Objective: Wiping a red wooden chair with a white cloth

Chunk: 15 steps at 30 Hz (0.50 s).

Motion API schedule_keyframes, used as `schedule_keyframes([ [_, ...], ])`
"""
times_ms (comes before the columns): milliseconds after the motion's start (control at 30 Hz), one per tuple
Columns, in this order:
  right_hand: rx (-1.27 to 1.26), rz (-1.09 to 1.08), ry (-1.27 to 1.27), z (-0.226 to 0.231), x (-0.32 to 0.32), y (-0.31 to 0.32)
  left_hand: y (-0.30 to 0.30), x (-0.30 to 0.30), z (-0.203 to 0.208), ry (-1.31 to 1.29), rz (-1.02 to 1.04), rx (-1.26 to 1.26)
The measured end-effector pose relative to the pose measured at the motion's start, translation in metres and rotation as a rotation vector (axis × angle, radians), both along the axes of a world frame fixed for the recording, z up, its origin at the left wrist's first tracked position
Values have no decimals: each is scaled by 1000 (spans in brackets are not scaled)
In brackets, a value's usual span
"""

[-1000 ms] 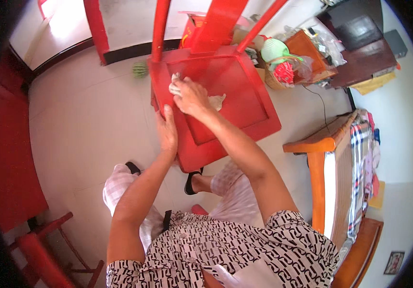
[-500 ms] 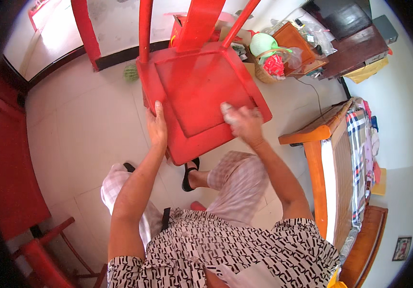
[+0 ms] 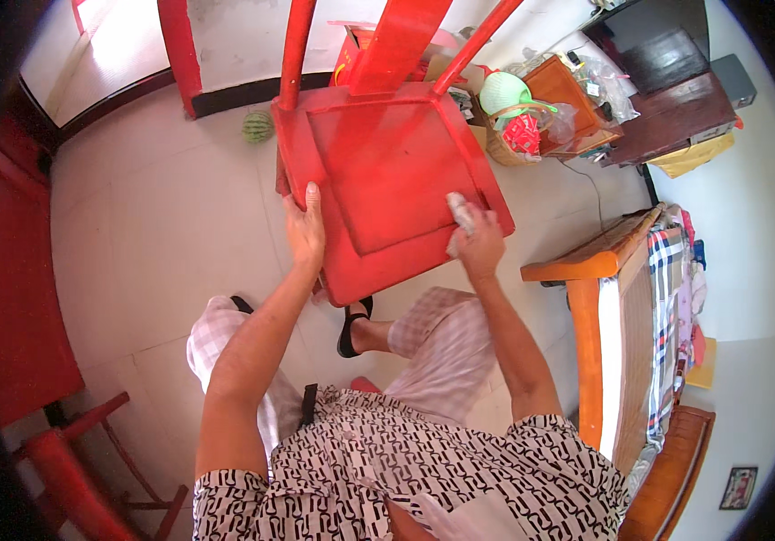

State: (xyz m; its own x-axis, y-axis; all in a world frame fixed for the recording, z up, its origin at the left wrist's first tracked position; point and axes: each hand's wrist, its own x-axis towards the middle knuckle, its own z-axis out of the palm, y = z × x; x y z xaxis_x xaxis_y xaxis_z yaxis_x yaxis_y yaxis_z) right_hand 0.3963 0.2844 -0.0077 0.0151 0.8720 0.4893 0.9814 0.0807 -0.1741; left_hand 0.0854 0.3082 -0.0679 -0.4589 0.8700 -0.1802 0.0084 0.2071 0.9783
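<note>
right now your left hand (image 3: 306, 230) lies flat along the left edge of the red chair seat (image 3: 387, 171), fingers together and pointing away from you, bracing it. your right hand (image 3: 476, 245) sits at the seat's right front corner, fingers curled and bunching a pale cloth (image 3: 459, 216) against the wood. the chair stands straight ahead of your knees on the pale tiled floor (image 3: 153, 225), its back slats rising at the far side, so the seat runs from you toward the wall. both hands are on it, one at each side; the cloth hand is on the near right part, and the bare panel spreads up and to the left of it, toward your left hand. a small green melon (image 3: 258, 126) lies on the floor beyond the chair's far left corner, apart from it. a wooden bench (image 3: 622, 343) is at your right, and a basket of clutter (image 3: 518, 126) is past the seat's far right.
</note>
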Motion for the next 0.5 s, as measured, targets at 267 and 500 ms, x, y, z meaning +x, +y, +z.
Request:
schedule_keyframes([
  [267,-51,231,-14,22,-75,-36,2,-1,9,-118,-52,80],
  [500,-38,282,-46,19,-15,11,-1,-1,-4,-103,-36,20],
])
